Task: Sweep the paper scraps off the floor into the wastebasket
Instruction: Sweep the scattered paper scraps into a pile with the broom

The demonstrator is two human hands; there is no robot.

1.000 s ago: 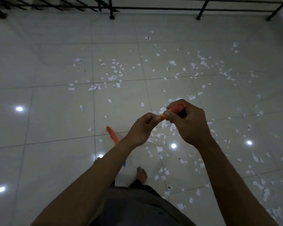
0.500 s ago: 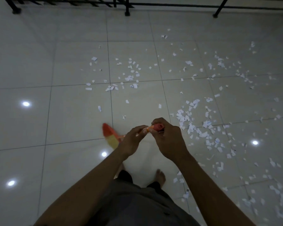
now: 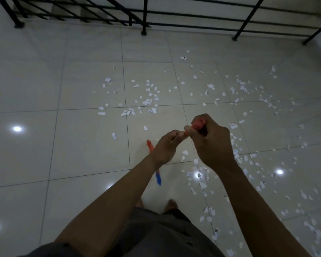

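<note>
Both my hands grip the orange broom handle (image 3: 198,124) in front of my chest. My right hand (image 3: 212,141) wraps the handle's top end; my left hand (image 3: 166,148) holds it just below. The broom's head (image 3: 150,145) shows orange on the floor left of my left wrist, with a blue part (image 3: 158,178) below the forearm. White paper scraps (image 3: 148,102) lie scattered over the pale tiled floor (image 3: 85,141), thickest to the right (image 3: 248,160) of my hands. No wastebasket is in view.
A black metal railing (image 3: 145,17) runs along the far edge of the floor. My bare feet (image 3: 172,204) stand on the tiles below my hands. Bright ceiling-light reflections dot the glossy tiles.
The broom's head has swung on the floor and now shows narrower than half a second ago. My hands have risen in view, and the railing is closer.
</note>
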